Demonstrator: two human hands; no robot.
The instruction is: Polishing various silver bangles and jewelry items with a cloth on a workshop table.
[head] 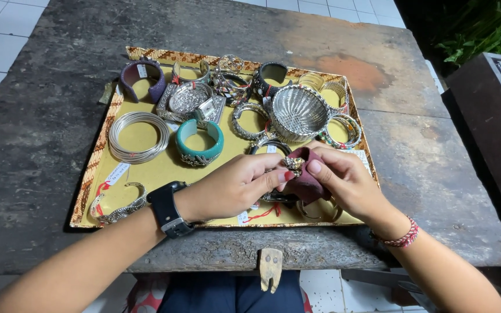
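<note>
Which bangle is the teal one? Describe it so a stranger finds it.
On the yellow-lined tray on the dark table, look left of centre, just right of the stack of thin silver wire bangles. The teal bangle is the only blue-green piece, a wide open cuff.

Shiny metal, soft cloth, rough wood

Glinting metal ornament (pixel 294 164) against matt maroon cloth (pixel 307 181); glossy teal bangle (pixel 199 142), bright ribbed silver bowl (pixel 298 112), woven tray (pixel 97 159), worn, rough counter (pixel 42 116).

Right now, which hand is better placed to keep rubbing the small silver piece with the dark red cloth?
Probably the right hand: the dark red cloth is wrapped in its grip, its thumb pressing toward the small silver ornate piece. The left hand pinches that piece at its fingertips, so it looks better suited to steadying.
</note>
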